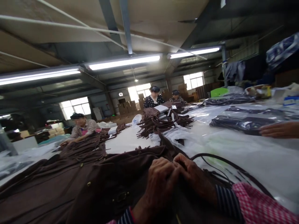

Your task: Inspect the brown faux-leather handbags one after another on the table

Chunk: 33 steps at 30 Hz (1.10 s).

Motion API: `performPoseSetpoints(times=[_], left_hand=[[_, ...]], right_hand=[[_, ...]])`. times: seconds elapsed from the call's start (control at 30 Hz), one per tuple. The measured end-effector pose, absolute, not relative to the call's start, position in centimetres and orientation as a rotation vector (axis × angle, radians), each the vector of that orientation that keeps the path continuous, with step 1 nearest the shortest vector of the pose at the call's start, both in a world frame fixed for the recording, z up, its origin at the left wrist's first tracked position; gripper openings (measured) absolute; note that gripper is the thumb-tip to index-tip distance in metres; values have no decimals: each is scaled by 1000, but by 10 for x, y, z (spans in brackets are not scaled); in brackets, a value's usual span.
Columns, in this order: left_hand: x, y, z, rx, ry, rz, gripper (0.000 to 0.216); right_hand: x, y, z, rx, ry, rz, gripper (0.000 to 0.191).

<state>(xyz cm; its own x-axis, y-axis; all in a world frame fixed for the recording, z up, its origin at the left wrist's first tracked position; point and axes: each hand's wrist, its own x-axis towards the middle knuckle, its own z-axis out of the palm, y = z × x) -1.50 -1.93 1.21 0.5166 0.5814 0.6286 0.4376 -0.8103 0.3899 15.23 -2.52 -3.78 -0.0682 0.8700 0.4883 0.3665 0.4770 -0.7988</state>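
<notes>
A dark brown piece with straps and small brass fittings, which looks like an apron (105,183), lies spread in front of me. My left hand (161,177) has its fingers curled and pinched on the apron's upper part. Close against it, my right hand (195,175) also pinches the brown material, thumb and fingers together. What exactly lies between the fingertips is hidden. A long dark strap (233,165) loops out to the right of my right hand over the white plastic.
Bundled brown aprons (158,119) with pale paper bands are stacked ahead. Clear plastic sheeting (233,143) covers the right side, with bagged dark pieces (238,123) on it. Another person's hand (280,129) touches one bag. One person (81,127) works at left, two others further back.
</notes>
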Motion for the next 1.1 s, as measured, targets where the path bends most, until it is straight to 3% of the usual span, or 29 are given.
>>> performPoseSetpoints(times=[0.17, 0.3, 0.5, 0.63, 0.77, 0.87, 1.1], left_hand=[[-5, 55, 71, 2197, 1623, 1045, 45], [14, 113, 85, 2100, 1793, 831, 43], [31, 138, 47, 1956, 1754, 1084, 20], [16, 152, 18, 1745, 1591, 1215, 23], [6, 168, 2, 1565, 1449, 1333, 25], [6, 176, -1, 1508, 1374, 1406, 26], [2, 182, -7, 1491, 1362, 1358, 32]], right_hand=[[150, -31, -36, -1190, -1625, 495, 11], [149, -28, -40, -1146, -1676, 453, 8], [152, -32, -42, -1159, -1612, 495, 16], [164, -14, -31, -1115, -1586, 531, 21], [169, 55, 3, -1202, -1637, 357, 13], [159, 115, 24, -1246, -1749, 361, 26], [140, 158, 23, -1195, -2030, 415, 19]])
